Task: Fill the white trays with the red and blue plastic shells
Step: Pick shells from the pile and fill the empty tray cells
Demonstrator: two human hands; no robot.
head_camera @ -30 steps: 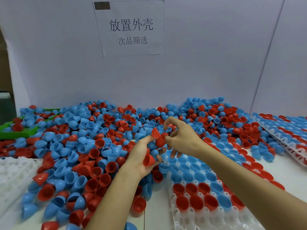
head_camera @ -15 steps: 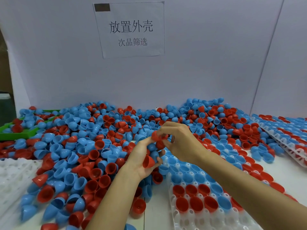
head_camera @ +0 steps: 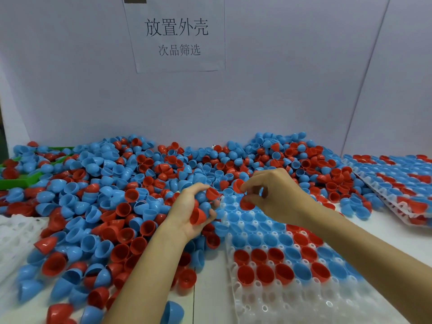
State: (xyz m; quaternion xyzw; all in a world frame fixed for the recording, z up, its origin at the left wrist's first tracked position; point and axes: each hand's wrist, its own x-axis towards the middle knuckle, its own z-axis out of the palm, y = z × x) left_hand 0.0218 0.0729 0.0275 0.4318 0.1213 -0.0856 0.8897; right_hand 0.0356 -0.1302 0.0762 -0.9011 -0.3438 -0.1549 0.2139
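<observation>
Left hand [head_camera: 187, 213] curled round a small bunch of red and blue shells [head_camera: 198, 215], held just left of the white tray [head_camera: 264, 300]. Right hand [head_camera: 273, 195] pinching one red shell [head_camera: 238, 185] at the fingertips, a second red one tucked under the fingers, hanging right over the tray's far blue rows. Nearer to the tray than the left, so probably a short drop straight down into an empty cup, open side up; big loose pile [head_camera: 112, 195] spread over the surface to the left.
</observation>
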